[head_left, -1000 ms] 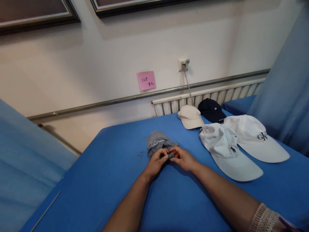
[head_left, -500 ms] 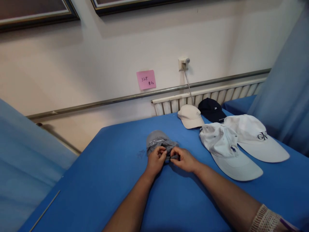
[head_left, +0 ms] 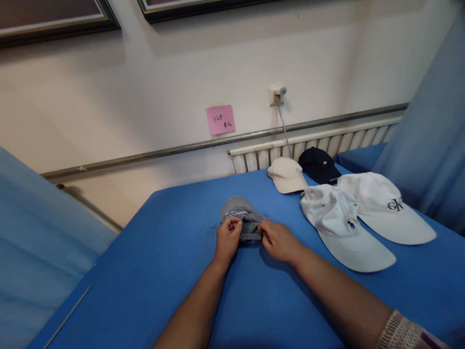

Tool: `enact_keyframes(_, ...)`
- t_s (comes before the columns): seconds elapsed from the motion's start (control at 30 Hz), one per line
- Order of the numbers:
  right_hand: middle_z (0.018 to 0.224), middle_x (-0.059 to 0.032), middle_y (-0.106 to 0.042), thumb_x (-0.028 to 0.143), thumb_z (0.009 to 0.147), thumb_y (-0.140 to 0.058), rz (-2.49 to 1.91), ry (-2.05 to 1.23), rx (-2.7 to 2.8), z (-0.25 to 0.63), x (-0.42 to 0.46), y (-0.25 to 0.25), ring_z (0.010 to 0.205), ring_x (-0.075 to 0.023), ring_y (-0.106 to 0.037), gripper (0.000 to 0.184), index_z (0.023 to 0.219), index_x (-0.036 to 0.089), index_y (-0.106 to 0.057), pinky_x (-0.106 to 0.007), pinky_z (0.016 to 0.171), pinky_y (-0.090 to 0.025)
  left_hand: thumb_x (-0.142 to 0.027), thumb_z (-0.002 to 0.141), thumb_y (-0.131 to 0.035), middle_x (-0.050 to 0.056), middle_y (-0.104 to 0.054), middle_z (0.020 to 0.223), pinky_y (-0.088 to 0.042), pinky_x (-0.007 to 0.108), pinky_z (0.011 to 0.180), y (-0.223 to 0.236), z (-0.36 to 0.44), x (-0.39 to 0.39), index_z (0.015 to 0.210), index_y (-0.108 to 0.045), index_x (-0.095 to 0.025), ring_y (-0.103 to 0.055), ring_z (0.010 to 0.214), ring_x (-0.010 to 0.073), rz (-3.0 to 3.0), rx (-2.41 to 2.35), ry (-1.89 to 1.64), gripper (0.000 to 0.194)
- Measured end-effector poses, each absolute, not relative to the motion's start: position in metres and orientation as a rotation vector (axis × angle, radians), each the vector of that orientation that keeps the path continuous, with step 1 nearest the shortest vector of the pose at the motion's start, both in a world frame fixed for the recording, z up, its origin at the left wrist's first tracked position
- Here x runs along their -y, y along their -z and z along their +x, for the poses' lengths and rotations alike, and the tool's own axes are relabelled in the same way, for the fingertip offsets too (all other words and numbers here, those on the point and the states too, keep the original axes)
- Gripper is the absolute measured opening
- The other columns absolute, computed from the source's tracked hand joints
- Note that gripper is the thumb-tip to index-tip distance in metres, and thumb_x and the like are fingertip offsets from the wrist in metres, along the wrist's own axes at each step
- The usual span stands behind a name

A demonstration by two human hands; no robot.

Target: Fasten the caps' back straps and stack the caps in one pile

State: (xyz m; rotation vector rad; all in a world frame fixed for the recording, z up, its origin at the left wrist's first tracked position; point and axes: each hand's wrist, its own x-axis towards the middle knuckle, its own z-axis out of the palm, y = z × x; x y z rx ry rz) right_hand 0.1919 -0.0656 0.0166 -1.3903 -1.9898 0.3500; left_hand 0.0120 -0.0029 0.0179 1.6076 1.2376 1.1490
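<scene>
A grey baseball cap lies on the blue-covered table, its brim pointing away from me and its back strap toward me. My left hand pinches the cap's fabric on the left, with thumb and forefinger together. On the other side my right hand is closed on the cap's right back edge. Between the two hands the strap runs straight across the near side of the cap. Parts of the cap's sides are hidden behind my fingers.
To the right lie a white cap with a small horse logo, a larger white cap, a beige cap and a navy cap. Behind stand a radiator and a metal rail. Blue curtains flank the table.
My hands have moved apart, the left one slightly leftward. The strap, bunched and mostly covered by fingers before, now shows stretched between them. The other caps have stayed put.
</scene>
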Motion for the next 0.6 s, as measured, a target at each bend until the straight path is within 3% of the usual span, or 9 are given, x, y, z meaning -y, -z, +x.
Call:
enact_keyframes(0.13, 0.081, -0.003, -0.067, 0.01, 0.077, -0.046, -1.538, -0.354, 1.956, 0.204, 0.06, -0.016, 0.073, -0.0182, -0.059, 0.019, 0.084, 0.022, -0.06, -0.027, 0.066, -0.037, -0.045, 0.078, -0.062, 0.002, -0.065, 0.069, -0.045, 0.023, 0.053, -0.026, 0.001, -0.001, 0.083, -0.063, -0.015, -0.058, 0.057, 0.0127, 1.485, -1.151, -1.072, 0.03)
enact_keyframes(0.3, 0.084, -0.0016, -0.07, 0.011, 0.078, -0.046, -1.402, -0.492, 1.864, 0.202, 0.062, -0.017, 0.075, -0.017, -0.061, 0.023, 0.087, 0.022, -0.064, -0.027, 0.07, -0.042, -0.042, 0.078, -0.061, 0.008, -0.068, 0.094, -0.05, 0.032, 0.079, -0.025, -0.016, -0.016, 0.093, -0.063, -0.016, -0.064, 0.085, 0.0193, 1.49, -1.353, -1.445, 0.03)
enact_keyframes(0.4, 0.082, -0.0005, -0.071, 0.012, 0.081, -0.046, -1.248, -0.624, 1.887, 0.192, 0.069, -0.018, 0.073, -0.0159, -0.063, 0.026, 0.093, 0.023, -0.065, -0.027, 0.07, -0.045, -0.037, 0.076, -0.064, 0.011, -0.067, 0.105, -0.048, 0.035, 0.086, -0.018, -0.024, -0.026, 0.103, -0.063, -0.016, -0.062, 0.097, 0.0225, 1.573, -1.567, -1.374, 0.034)
enact_keyframes(0.53, 0.081, -0.0013, -0.072, 0.024, 0.085, -0.053, -1.231, -0.7, 2.036, 0.182, 0.074, -0.015, 0.07, -0.018, -0.065, 0.035, 0.119, 0.025, -0.059, -0.027, 0.065, -0.045, -0.031, 0.068, -0.07, 0.009, -0.069, 0.095, -0.048, 0.034, 0.082, -0.014, -0.026, -0.029, 0.093, -0.066, -0.016, -0.063, 0.092, 0.0237, 1.717, -1.63, -1.118, 0.03)
enact_keyframes(0.6, 0.082, -0.0039, -0.072, 0.03, 0.085, -0.056, -1.346, -0.607, 2.076, 0.183, 0.072, -0.013, 0.072, -0.02, -0.065, 0.033, 0.117, 0.025, -0.06, -0.029, 0.065, -0.044, -0.031, 0.068, -0.07, 0.007, -0.069, 0.083, -0.048, 0.03, 0.072, -0.015, -0.025, -0.025, 0.08, -0.066, -0.017, -0.064, 0.08, 0.0212, 1.748, -1.565, -0.984, 0.019)
